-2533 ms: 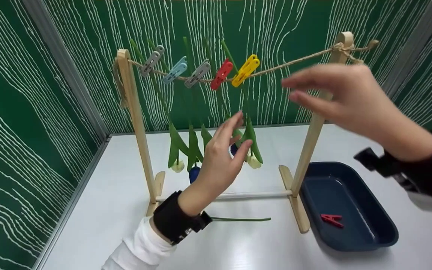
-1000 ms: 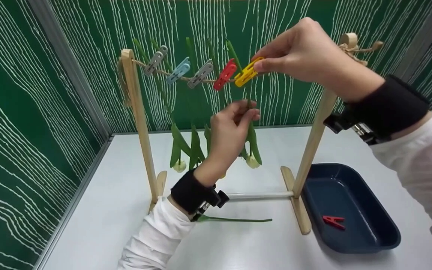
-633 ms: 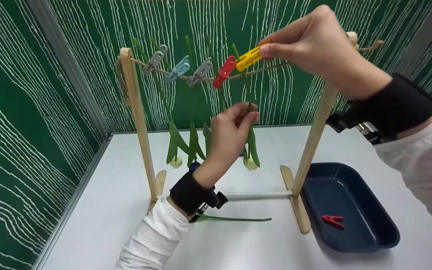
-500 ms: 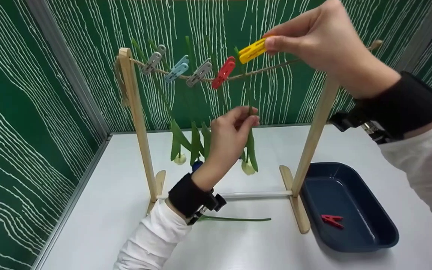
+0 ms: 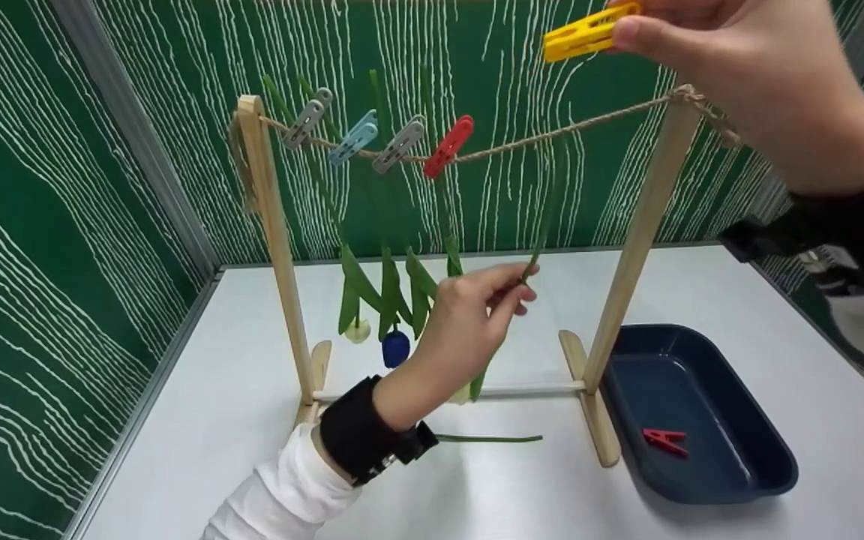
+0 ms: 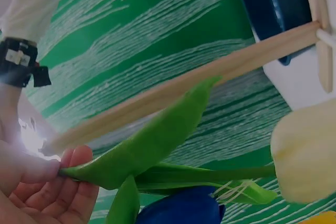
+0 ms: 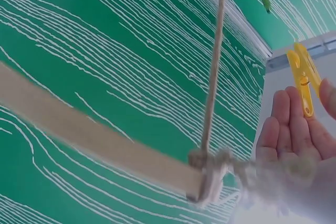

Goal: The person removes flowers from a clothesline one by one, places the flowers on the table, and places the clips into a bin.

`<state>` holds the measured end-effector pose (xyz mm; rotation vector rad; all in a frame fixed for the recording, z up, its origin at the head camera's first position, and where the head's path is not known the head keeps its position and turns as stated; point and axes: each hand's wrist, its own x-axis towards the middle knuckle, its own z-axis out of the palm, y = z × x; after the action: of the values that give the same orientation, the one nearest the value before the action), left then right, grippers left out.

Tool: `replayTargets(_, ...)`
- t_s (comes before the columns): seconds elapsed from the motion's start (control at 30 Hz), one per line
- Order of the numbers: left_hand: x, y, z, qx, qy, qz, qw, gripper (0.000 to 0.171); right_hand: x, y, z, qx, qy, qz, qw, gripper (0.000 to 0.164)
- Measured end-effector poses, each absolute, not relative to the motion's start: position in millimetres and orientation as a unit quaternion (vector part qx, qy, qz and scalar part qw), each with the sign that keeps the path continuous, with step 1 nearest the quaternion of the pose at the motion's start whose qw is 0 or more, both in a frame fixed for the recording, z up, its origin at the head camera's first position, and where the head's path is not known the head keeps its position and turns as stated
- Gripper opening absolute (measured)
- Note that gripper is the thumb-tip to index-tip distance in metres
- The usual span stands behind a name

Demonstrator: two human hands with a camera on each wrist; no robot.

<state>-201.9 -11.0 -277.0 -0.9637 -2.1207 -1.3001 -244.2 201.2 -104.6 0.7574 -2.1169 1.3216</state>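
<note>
My left hand (image 5: 469, 322) pinches the green stem of a white artificial tulip (image 6: 304, 156), which hangs head down; in the head view the hand mostly covers its bloom. High on the right, my right hand (image 5: 762, 82) grips a yellow clothespin (image 5: 582, 34) between thumb and fingers, apart from the twine line (image 5: 559, 131). Two grey clothespins, a light blue clothespin (image 5: 353, 139) and a red clothespin (image 5: 448, 147) stay clipped on the line. Tulips hang upside down from them, among them a white one (image 5: 357, 331) and a blue one (image 5: 395, 349).
The line spans a wooden rack with a left post (image 5: 276, 255) and a right post (image 5: 638, 247). A dark blue tray (image 5: 769, 450) at the right holds another red clothespin (image 5: 664, 441). A green stem (image 5: 492, 439) lies on the white table before the rack.
The right hand has taken the yellow clothespin off the line and lifted it up and right. The left hand has taken the tulip by its stem and moved it down, away from the line.
</note>
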Motion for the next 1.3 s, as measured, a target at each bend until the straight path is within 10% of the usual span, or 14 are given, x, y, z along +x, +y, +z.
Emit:
replayTargets(0.57,-169,-24,-311,-0.430,-0.801,-0.347,0.231,0.020,-216,269,-154,0.302,-0.756,0.468,0.343,0.041)
replayTargets(1.3,-168,-59,-383,-0.392,-0.886,-0.187,0.159,0.026,-173,313,-310,0.102,-0.903,0.359,0.211,0.026)
